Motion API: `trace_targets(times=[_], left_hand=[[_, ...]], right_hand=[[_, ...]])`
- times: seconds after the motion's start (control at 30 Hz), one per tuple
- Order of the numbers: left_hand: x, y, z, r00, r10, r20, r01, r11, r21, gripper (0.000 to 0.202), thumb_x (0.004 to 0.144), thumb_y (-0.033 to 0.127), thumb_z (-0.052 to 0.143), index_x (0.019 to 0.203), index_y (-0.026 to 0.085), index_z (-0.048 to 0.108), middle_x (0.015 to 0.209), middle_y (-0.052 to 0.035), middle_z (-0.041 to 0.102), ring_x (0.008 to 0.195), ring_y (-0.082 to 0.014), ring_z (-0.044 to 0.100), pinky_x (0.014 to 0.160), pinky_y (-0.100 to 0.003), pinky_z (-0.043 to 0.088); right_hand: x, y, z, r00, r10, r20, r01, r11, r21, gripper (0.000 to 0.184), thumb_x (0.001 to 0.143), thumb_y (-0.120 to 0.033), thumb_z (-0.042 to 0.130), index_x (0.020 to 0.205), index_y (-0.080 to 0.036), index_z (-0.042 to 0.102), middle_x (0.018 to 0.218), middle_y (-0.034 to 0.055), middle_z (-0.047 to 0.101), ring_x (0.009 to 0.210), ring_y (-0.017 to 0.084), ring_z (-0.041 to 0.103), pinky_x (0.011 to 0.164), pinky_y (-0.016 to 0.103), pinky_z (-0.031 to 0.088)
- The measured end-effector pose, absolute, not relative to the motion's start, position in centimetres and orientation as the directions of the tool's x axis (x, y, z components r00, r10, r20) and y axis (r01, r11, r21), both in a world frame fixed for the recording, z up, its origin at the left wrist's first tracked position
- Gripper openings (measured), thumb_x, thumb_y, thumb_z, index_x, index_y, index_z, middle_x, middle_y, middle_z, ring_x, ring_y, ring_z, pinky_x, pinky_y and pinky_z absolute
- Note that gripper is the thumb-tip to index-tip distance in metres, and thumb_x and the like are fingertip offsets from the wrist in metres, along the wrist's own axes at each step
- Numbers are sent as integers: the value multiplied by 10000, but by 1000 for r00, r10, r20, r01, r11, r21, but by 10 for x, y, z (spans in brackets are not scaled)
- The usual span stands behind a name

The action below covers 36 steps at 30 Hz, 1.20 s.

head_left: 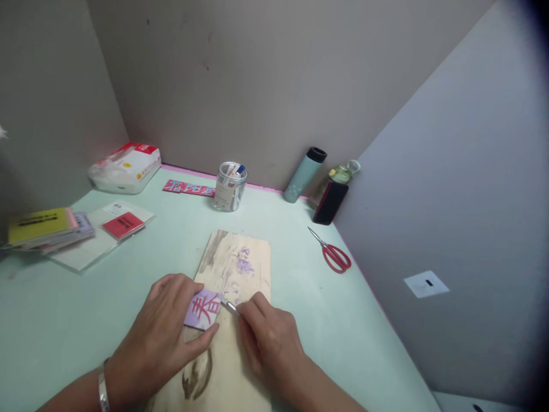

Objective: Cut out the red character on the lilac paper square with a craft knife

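Note:
My left hand [160, 323] pinches a small lilac carving block [203, 309] by its edges, fingers at the top and thumb at the lower right. A red Chinese character stands on its face. In my right hand [274, 337] is a slim craft knife [232, 308] with a metal shaft, held like a pen. The knife's tip is at the block's right edge; whether it cuts in is too small to tell. Both hands are over a wooden board [253, 366] with brown stains. Lilac shavings [245, 263] are scattered on the board beyond the block.
Red-handled scissors [337, 257] lie at the right. A clear jar of pens [230, 187], red tiles with blue characters [184, 187], a teal tumbler [302, 177], a green bottle [341, 171] and a phone [330, 203] line the back. Tissues [126, 169] and coloured packs [40, 226] are at left.

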<state>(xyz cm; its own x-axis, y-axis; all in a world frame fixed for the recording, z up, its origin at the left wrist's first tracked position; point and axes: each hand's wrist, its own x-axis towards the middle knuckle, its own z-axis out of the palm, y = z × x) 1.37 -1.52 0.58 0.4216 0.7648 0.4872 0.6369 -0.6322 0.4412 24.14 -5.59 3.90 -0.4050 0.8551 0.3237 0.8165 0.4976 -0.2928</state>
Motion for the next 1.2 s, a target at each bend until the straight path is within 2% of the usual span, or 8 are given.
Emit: trace_targets(times=[0.2, 0.57, 0.9, 1.07, 1.2], left_hand=[[13, -15, 4, 428, 771, 472, 654, -624, 428, 329, 894, 386, 701, 1108, 204, 529, 999, -54, 583, 991, -296, 581, 954, -484, 417], [14, -14, 4, 429, 776, 462, 642, -622, 449, 300, 906, 384, 691, 1093, 207, 539, 991, -57, 594, 954, -294, 592, 913, -484, 446], [13, -14, 6, 405, 779, 479, 648, -614, 451, 315, 893, 433, 705, 1068, 209, 568, 954, -55, 618, 914, -289, 620, 893, -475, 464], [13, -14, 2, 374, 806, 458, 655, -579, 485, 325, 887, 474, 689, 1064, 216, 604, 962, -64, 642, 930, -292, 629, 889, -458, 492], [12, -14, 3, 383, 794, 472, 656, -594, 467, 345, 895, 486, 683, 1083, 209, 596, 955, -69, 640, 918, -294, 634, 884, -470, 498]], right_hand=[[245, -55, 44, -418, 865, 279, 792, 497, -354, 167, 973, -120, 422, 938, -213, 555, 827, 12, 596, 556, 134, 487, 516, 268, 294], [232, -59, 33, -388, 846, 366, 862, 474, -181, 136, 905, -80, 494, 896, -211, 527, 797, 26, 587, 553, 157, 485, 521, 309, 254], [236, -61, 35, -393, 850, 351, 855, 478, -201, 151, 925, -78, 465, 913, -219, 516, 797, 22, 591, 540, 160, 471, 513, 312, 253], [233, -60, 32, -375, 870, 320, 866, 452, -215, 146, 914, -78, 524, 918, -221, 491, 824, 16, 605, 568, 148, 514, 536, 296, 270], [231, -58, 31, -368, 877, 308, 880, 436, -190, 147, 903, -89, 551, 921, -220, 488, 836, 15, 615, 566, 143, 515, 535, 303, 256]])
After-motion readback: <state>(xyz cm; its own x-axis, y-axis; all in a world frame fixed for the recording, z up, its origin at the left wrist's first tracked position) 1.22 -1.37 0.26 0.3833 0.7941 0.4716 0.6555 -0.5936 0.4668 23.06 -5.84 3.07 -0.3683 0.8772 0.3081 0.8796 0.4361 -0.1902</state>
